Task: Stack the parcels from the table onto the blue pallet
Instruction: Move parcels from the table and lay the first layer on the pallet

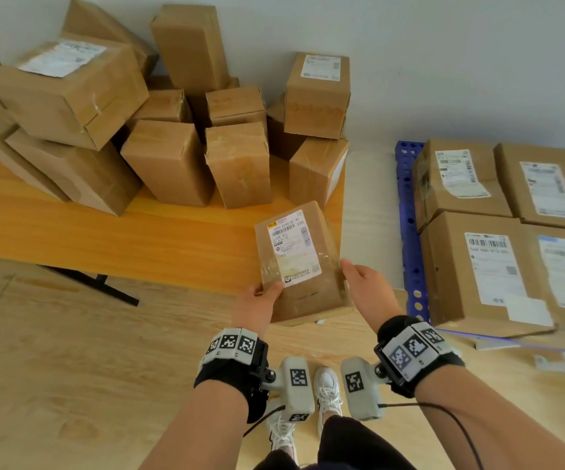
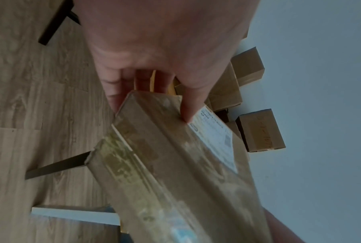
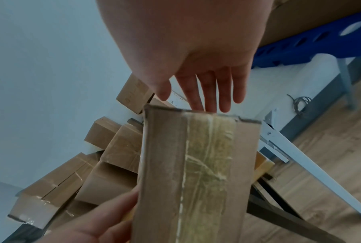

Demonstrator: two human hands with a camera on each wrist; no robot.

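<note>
I hold a brown cardboard parcel (image 1: 299, 262) with a white label on top, tilted in the air over the right front corner of the wooden table (image 1: 122, 232). My left hand (image 1: 257, 300) pinches its near left corner, thumb on the label face and fingers underneath (image 2: 146, 85). My right hand (image 1: 362, 283) lies against its right edge, thumb near the top; in the right wrist view its fingers (image 3: 206, 92) are straight behind the taped end (image 3: 196, 164). The blue pallet (image 1: 408, 205) lies to the right and carries several labelled parcels (image 1: 477, 273).
Several more parcels (image 1: 169, 161) are heaped at the back of the table against the wall. A black table leg (image 1: 105, 286) stands on the wooden floor at the left. A strip of floor separates the table and the pallet (image 3: 321, 37). My white shoes (image 1: 328, 388) are below.
</note>
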